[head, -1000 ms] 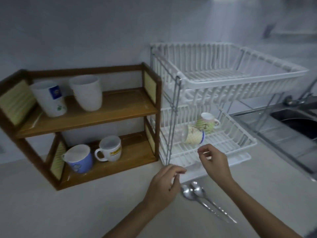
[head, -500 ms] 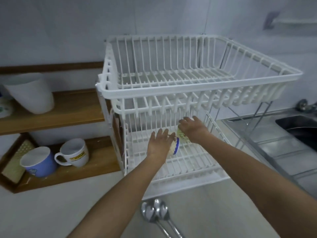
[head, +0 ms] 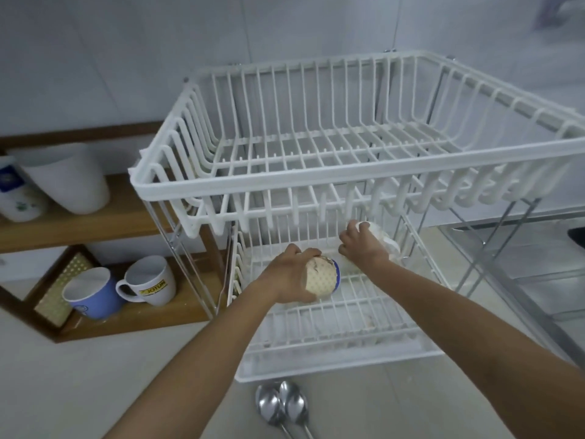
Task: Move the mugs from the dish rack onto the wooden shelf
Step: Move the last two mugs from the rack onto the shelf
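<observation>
A white two-tier dish rack [head: 196,188] fills the middle of the view. In its lower tier my left hand [head: 285,280] grips a cream patterned mug with a blue rim [head: 321,277], tipped on its side. Further back and right, my right hand [head: 361,248] is closed over a pale mug [head: 384,240], mostly hidden by my fingers and the upper tier. The wooden shelf [head: 126,217] stands to the left of the rack. It holds a blue mug [head: 91,293] and a white printed mug [head: 152,280] below, and two white cups [head: 69,179] above.
Two metal spoons [head: 281,407] lie on the counter just in front of the rack. A steel sink edge [head: 538,248] runs at the right. The rack's upper tier overhangs both hands.
My view has closed in on the rack. Both hands reached into the lower tier; the left has closed round the patterned mug and the right has moved back onto the pale mug.
</observation>
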The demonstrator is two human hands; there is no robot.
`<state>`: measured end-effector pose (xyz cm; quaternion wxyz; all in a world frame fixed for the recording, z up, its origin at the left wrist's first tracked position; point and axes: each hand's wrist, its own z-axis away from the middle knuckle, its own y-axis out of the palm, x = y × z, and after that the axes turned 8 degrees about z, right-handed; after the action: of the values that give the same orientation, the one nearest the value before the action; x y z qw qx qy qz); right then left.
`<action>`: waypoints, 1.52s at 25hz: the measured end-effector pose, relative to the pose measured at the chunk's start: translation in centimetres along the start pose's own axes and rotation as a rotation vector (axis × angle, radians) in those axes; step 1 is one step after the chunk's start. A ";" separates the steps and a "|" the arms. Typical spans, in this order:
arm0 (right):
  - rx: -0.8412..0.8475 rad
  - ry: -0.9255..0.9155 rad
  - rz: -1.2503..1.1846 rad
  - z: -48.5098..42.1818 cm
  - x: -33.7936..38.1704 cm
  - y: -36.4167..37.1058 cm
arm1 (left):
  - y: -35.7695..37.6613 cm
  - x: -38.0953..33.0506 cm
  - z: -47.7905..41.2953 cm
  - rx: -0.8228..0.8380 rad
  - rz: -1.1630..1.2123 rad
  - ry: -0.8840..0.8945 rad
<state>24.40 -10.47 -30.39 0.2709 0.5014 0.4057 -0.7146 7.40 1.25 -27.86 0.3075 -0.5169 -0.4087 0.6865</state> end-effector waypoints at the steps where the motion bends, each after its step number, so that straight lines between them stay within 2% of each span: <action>1: -0.018 0.008 -0.016 0.2 -0.2 0.4 | 0.0 -0.2 0.5 -0.034 0.076 -0.007; 3: -0.019 0.077 -0.128 1.1 -1.2 0.6 | 0.0 -0.9 1.7 -0.127 0.218 -0.027; 5: 0.028 0.220 -0.334 2.8 -2.4 0.1 | 0.1 -1.8 3.0 -0.227 0.331 -0.032; 8: 0.078 0.416 -0.746 6.1 -3.6 -0.4 | 0.0 -2.9 5.9 -0.346 0.419 0.033; 10: 0.049 0.534 -1.148 8.7 -4.2 -0.8 | -0.7 -3.9 7.8 -0.412 0.474 0.067; 13: -0.142 0.729 -1.703 12.7 -3.8 -2.6 | -2.4 -5.2 11.5 -0.434 0.539 0.102; 16: -0.345 0.893 -2.007 16.2 -2.8 -6.0 | -4.4 -4.6 16.3 -0.439 0.573 0.122; 20: -0.570 0.898 -2.143 20.4 -1.9 -12.7 | -7.4 -0.5 23.6 -0.463 0.547 0.126; 24: -0.761 0.772 -2.153 22.1 -1.8 -22.0 | -11.0 5.0 28.0 -0.483 0.413 0.081; 28: -0.879 0.680 -2.145 20.4 -2.4 -31.2 | -13.9 10.7 29.2 -0.558 0.316 -0.011; 32: -0.897 0.628 -2.207 15.7 -3.0 -37.9 | -15.2 15.4 28.5 -0.584 0.258 -0.092; 38: -0.718 0.811 -2.164 4.0 -5.6 -41.8 | -15.4 19.2 26.3 -0.539 0.181 -0.146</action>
<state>-8.83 7.98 -11.61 -0.4902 -0.0135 0.8460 -0.2093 -23.19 18.38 -19.68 0.0663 -0.5634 -0.5495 0.6134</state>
